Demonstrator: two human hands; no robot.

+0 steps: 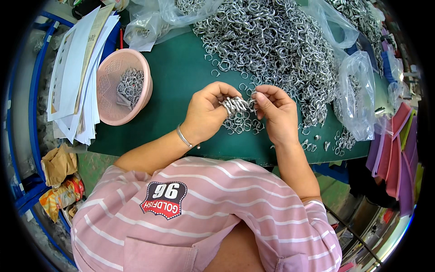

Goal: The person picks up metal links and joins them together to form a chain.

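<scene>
My left hand (207,110) is closed around a row of silver metal rings (235,105) stacked side by side, their ends sticking out toward the right. Thumb and fingertips of my right hand (275,111) pinch a single ring (253,102) at the right end of that row. Just below both hands, a small group of loose rings (239,123) lies on the green tabletop (172,68). Beyond them rises a large heap of similar open rings (272,50). Whether the pinched ring touches the row is hard to tell.
A pink plastic basket (102,113) holding rings stands at the left, beside a stack of papers (74,68). Clear plastic bags (358,97) lie right of the heap and at the back left. Scattered rings (344,141) lie near the front right edge.
</scene>
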